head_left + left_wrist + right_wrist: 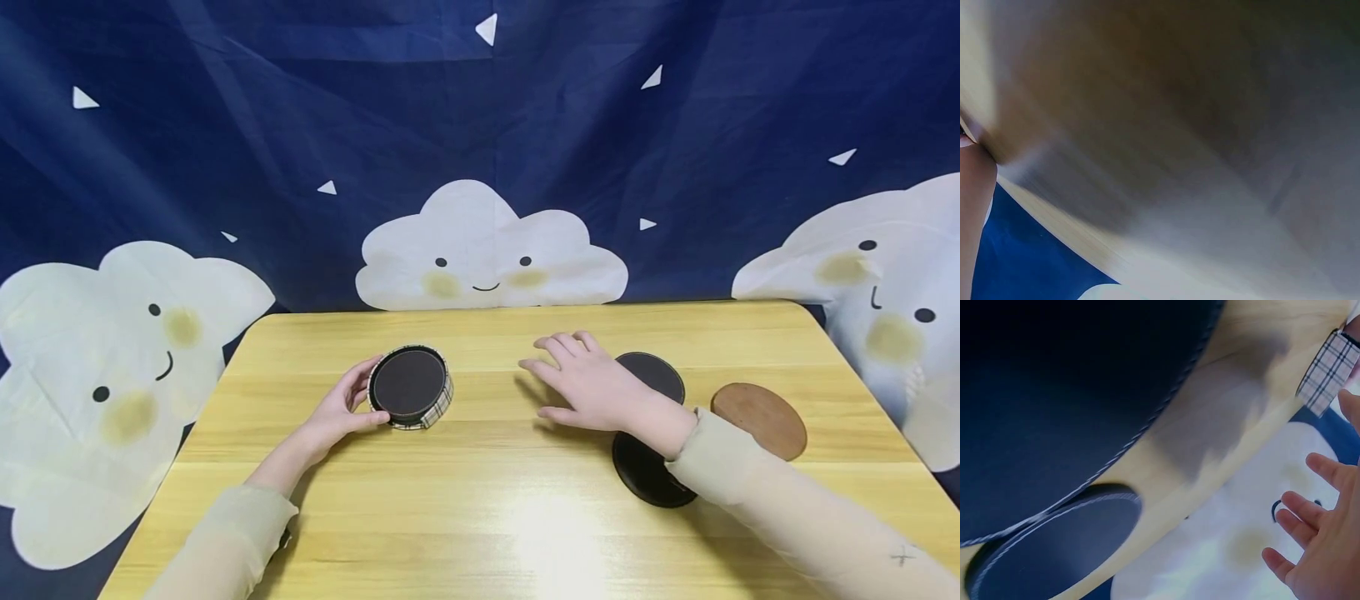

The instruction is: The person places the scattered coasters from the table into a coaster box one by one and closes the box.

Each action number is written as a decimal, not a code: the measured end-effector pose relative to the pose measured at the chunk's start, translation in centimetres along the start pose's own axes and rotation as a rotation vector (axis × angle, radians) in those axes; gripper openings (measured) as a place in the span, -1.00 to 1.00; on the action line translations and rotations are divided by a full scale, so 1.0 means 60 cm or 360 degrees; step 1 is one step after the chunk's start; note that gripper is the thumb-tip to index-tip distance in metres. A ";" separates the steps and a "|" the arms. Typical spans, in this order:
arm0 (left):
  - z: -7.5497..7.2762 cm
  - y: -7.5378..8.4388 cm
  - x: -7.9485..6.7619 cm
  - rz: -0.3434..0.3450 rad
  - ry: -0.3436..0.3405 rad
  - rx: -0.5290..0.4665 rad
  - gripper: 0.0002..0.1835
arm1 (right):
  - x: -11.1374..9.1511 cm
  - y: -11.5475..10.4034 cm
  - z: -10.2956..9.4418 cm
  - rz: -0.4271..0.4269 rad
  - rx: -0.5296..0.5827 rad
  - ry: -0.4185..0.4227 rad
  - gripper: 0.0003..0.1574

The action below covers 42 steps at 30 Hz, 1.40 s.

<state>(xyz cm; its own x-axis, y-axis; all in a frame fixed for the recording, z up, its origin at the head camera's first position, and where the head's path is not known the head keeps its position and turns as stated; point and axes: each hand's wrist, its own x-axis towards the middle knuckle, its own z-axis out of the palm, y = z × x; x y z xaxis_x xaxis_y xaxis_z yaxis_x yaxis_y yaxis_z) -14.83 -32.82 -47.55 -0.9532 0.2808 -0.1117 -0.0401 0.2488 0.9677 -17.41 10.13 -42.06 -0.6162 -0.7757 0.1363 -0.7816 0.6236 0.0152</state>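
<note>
In the head view, my left hand grips a round plaid coaster holder from its left side, thumb at the near rim and fingers round the far side. A dark round coaster lies inside it. My right hand is over the table with its fingers spread and holds nothing. Below and behind it lie two black round coasters, a farther one and a nearer one, both partly hidden by the hand and forearm. The right wrist view shows the spread fingers and, beyond them, the plaid holder wall.
A brown round coaster lies on the right of the wooden table, partly covered by my right sleeve. A dark blue cloth with white clouds hangs behind the table's far edge. The left wrist view shows mostly blurred, shadowed tabletop.
</note>
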 end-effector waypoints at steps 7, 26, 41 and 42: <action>-0.003 -0.002 -0.001 0.0011 -0.0005 0.0008 0.05 | -0.037 0.030 0.006 0.0075 -0.0013 0.0038 -0.11; -0.004 -0.002 -0.002 0.0003 -0.0003 0.0021 0.05 | -0.108 0.095 0.017 0.0330 0.0066 0.0003 -0.13; -0.002 -0.003 0.000 0.0003 -0.0009 0.0017 0.05 | -0.138 0.110 0.035 0.0430 0.0066 -0.0094 -0.18; -0.002 -0.004 0.000 0.0003 -0.0007 0.0017 0.05 | -0.139 0.110 0.036 0.0435 0.0067 -0.0105 -0.18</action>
<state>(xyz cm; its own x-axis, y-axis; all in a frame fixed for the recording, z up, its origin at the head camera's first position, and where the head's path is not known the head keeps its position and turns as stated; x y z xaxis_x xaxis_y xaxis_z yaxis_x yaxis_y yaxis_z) -14.89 -32.97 -47.73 -0.9520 0.2853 -0.1109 -0.0351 0.2583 0.9654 -17.65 20.52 -45.24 -0.8087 -0.5847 0.0646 -0.5879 0.8071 -0.0543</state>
